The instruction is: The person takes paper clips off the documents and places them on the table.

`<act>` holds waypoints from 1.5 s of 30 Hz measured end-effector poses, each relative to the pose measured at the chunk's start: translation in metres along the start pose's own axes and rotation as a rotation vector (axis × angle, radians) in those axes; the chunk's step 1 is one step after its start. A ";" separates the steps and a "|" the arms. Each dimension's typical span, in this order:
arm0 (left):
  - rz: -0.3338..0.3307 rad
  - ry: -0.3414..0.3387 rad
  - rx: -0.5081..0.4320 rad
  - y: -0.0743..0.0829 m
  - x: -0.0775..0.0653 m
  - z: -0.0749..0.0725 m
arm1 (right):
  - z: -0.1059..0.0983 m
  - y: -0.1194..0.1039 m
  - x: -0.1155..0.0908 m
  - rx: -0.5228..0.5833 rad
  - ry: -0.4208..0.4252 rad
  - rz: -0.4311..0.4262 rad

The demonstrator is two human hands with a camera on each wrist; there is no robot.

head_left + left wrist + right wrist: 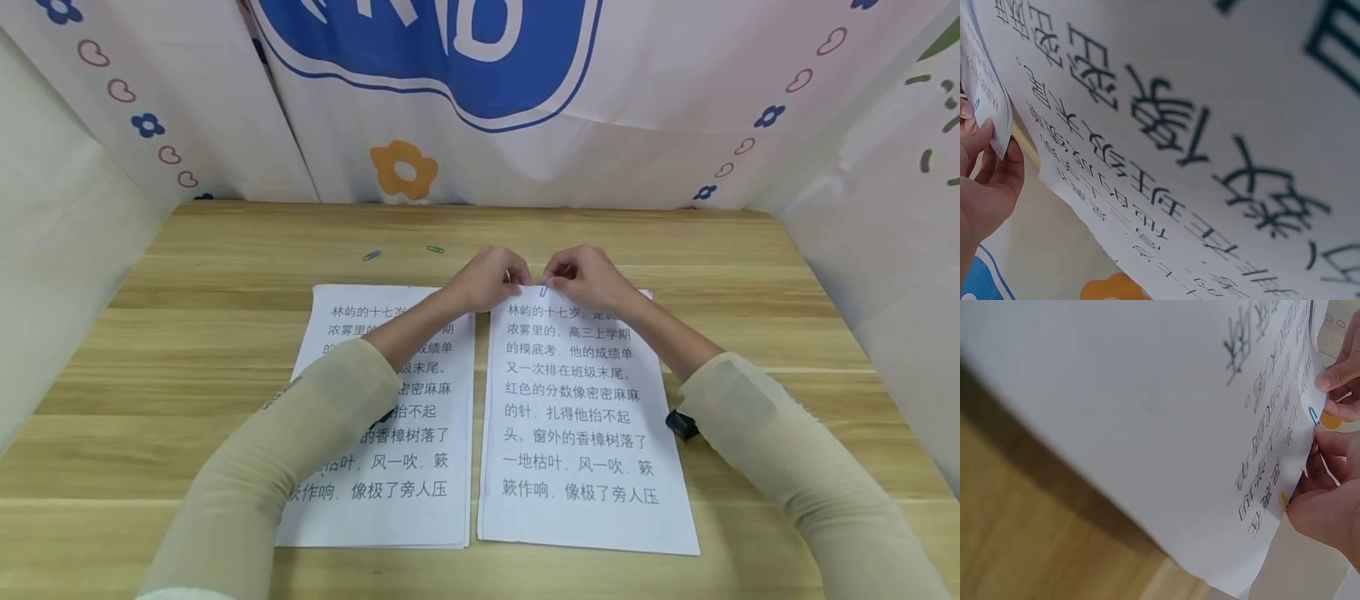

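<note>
pinching paper [573,429] and half-hidden blue clip [543,290], hands [491,279] [590,277], backdrop lettering [486,53] cropped

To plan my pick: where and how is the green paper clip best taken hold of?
Probably pinch the green paper clip across its middle, coming from above: it lies flat on the table, running roughly left to right, so its near and far long sides offer the narrowest pinch.
</note>
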State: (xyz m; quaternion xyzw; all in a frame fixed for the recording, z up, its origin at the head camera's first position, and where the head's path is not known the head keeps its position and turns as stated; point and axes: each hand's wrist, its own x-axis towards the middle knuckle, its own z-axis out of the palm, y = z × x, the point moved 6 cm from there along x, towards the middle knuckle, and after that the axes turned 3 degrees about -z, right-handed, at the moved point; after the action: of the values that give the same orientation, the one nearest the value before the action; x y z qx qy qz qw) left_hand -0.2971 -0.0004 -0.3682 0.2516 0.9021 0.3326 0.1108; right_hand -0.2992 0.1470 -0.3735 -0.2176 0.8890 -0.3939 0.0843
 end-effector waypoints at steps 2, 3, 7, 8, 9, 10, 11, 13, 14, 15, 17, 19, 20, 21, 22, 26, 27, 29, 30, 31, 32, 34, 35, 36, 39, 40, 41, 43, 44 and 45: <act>0.003 0.000 -0.001 -0.001 0.000 0.001 | 0.000 -0.001 -0.001 0.003 -0.005 0.001; 0.003 0.001 -0.001 -0.001 0.000 0.001 | 0.000 -0.001 -0.001 0.006 -0.008 0.001; 0.006 0.003 -0.003 -0.002 0.000 0.002 | 0.000 -0.001 -0.002 0.005 -0.014 0.009; 0.005 0.003 -0.004 -0.002 0.000 0.002 | 0.001 -0.001 -0.002 0.005 -0.014 0.010; 0.006 0.004 -0.003 -0.002 0.000 0.002 | 0.000 -0.001 -0.002 0.002 -0.013 0.012; 0.005 0.004 -0.004 -0.002 0.000 0.002 | 0.000 -0.001 -0.002 0.000 -0.012 0.015; 0.003 0.005 -0.004 -0.002 0.000 0.002 | 0.000 -0.001 -0.001 0.000 -0.011 0.015; 0.001 0.005 -0.006 -0.002 0.000 0.002 | 0.001 0.000 -0.001 0.000 -0.008 0.018; 0.000 0.005 -0.006 -0.002 0.000 0.002 | 0.001 0.001 -0.001 0.000 -0.007 0.018; -0.001 0.004 -0.006 -0.002 0.000 0.002 | 0.001 0.001 -0.001 0.000 -0.004 0.020; -0.005 0.004 -0.007 -0.002 0.000 0.002 | 0.001 0.001 -0.001 0.005 -0.002 0.019; -0.010 0.002 -0.007 -0.002 0.000 0.002 | 0.001 0.001 -0.002 0.008 0.002 0.016; -0.012 0.002 -0.009 -0.002 0.000 0.002 | 0.001 0.000 -0.002 0.011 0.002 0.014; -0.013 0.002 -0.009 -0.002 0.000 0.002 | 0.001 -0.001 -0.002 0.013 0.003 0.011; -0.014 0.002 -0.010 -0.002 0.000 0.002 | 0.001 -0.001 -0.002 0.016 0.003 0.008; -0.014 0.004 -0.012 -0.002 0.001 0.002 | 0.000 -0.001 -0.002 0.017 0.020 0.015; -0.014 0.004 -0.012 -0.002 0.001 0.002 | 0.000 -0.001 -0.003 0.019 0.025 0.018; -0.014 0.005 -0.012 -0.002 0.001 0.002 | -0.001 0.001 -0.002 0.022 0.034 0.027; -0.014 0.005 -0.012 -0.002 0.001 0.002 | -0.001 0.001 -0.003 0.026 0.038 0.034; -0.013 0.006 -0.011 -0.002 0.001 0.002 | -0.001 0.002 -0.003 0.029 0.040 0.037; -0.013 0.006 -0.011 -0.002 0.001 0.002 | -0.001 0.002 -0.003 0.031 0.041 0.040; -0.014 0.007 -0.007 -0.002 0.001 0.002 | -0.001 0.002 -0.003 0.031 0.036 0.041; -0.016 0.007 -0.007 -0.002 0.000 0.002 | -0.001 0.002 -0.003 0.029 0.033 0.039; -0.017 0.007 -0.006 -0.002 0.000 0.002 | -0.001 0.001 -0.003 0.022 0.028 0.032; -0.020 0.007 -0.004 -0.002 0.000 0.001 | -0.001 -0.003 -0.002 -0.019 0.003 -0.006; -0.020 0.006 -0.005 -0.002 0.000 0.001 | -0.002 -0.005 -0.002 -0.037 -0.005 -0.022; -0.020 0.005 -0.006 -0.002 0.000 0.001 | -0.002 -0.006 -0.002 -0.055 -0.012 -0.038; -0.017 0.004 -0.007 -0.002 0.000 0.001 | -0.003 -0.010 -0.001 -0.086 -0.023 -0.066; -0.015 0.004 -0.008 -0.002 0.000 0.001 | -0.003 -0.011 -0.001 -0.098 -0.028 -0.078; -0.012 0.004 -0.009 -0.002 0.000 0.001 | -0.004 -0.012 -0.001 -0.108 -0.031 -0.087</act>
State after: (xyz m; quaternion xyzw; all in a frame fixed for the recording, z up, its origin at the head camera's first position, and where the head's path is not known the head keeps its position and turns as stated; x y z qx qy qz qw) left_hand -0.2972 -0.0011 -0.3706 0.2449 0.9024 0.3364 0.1122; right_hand -0.2955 0.1427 -0.3622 -0.2665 0.8972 -0.3452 0.0692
